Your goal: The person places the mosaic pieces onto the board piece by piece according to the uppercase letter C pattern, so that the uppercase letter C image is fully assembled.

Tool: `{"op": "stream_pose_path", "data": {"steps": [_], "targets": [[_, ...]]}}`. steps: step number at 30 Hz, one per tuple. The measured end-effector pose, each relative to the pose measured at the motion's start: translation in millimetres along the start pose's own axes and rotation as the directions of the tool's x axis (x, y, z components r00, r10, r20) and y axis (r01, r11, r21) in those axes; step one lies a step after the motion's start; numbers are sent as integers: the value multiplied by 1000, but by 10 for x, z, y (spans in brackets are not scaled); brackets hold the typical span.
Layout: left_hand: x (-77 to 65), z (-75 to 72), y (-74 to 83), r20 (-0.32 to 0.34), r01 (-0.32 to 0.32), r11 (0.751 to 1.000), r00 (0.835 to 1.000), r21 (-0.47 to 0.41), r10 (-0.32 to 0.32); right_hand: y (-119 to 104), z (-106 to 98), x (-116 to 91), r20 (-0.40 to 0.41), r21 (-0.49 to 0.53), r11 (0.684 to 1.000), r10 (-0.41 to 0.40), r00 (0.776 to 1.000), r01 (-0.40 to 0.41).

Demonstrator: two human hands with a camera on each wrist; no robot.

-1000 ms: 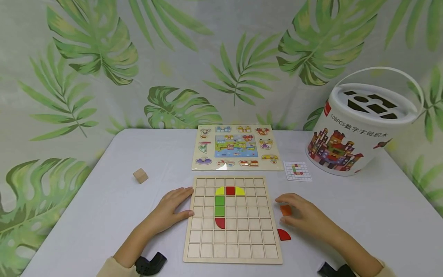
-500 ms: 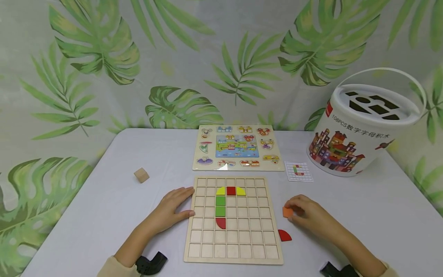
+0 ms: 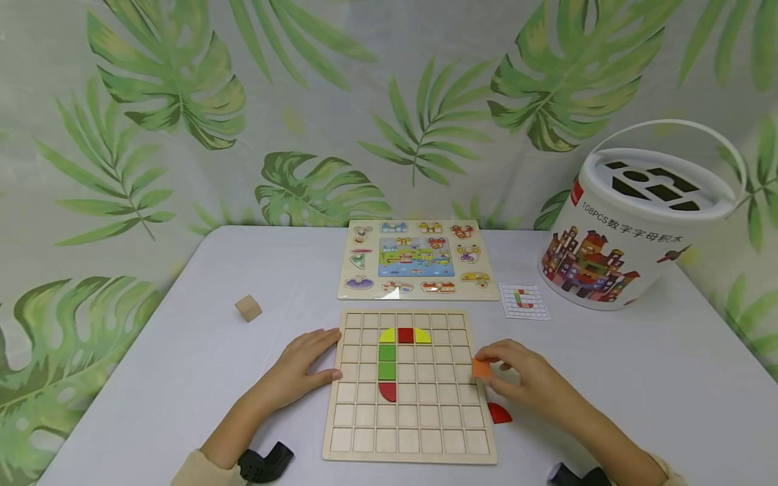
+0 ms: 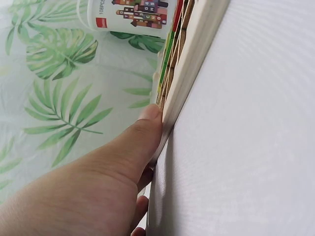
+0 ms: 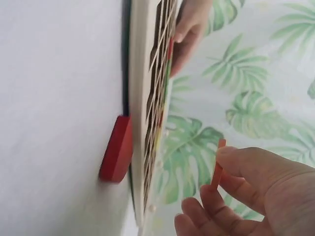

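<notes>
A wooden grid board [image 3: 425,415] lies on the table, with yellow, red and green tiles set in some of its squares. My left hand [image 3: 302,368] rests against the board's left edge, its thumb [image 4: 151,115] touching the rim in the left wrist view. Between thumb and fingers my right hand [image 3: 527,374] pinches an orange square tile [image 3: 481,368], held above the board's right edge. In the right wrist view the orange tile shows edge-on, clear of the board. A red quarter-circle tile [image 3: 500,413] lies on the table, just right of the board.
Behind the board lies a picture puzzle [image 3: 419,293]. A small pattern card [image 3: 525,302] lies to its right, near a white bucket [image 3: 614,250] with a slotted lid. A plain wooden cube [image 3: 248,308] sits at the left.
My right hand has picked the orange tile up off the table and carried it left to the board's edge. My left hand stays in place.
</notes>
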State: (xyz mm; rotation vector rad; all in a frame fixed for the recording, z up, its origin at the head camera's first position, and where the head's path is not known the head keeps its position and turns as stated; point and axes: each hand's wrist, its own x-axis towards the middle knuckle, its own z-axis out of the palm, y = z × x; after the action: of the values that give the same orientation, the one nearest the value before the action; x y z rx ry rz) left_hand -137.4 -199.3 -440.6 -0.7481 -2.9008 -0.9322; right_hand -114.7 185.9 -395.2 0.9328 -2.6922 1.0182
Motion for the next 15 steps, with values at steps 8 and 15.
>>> {"op": "stream_pose_path", "data": {"steps": [8,15], "targets": [[0,6,-2,3,5,1000,1000,1,-5,-232,253,169,52,102,993,-58,997,52],[4,2,3,5,9,1000,1000,2,-9,-318,525,277,181,121,992,9,983,-31]]}}
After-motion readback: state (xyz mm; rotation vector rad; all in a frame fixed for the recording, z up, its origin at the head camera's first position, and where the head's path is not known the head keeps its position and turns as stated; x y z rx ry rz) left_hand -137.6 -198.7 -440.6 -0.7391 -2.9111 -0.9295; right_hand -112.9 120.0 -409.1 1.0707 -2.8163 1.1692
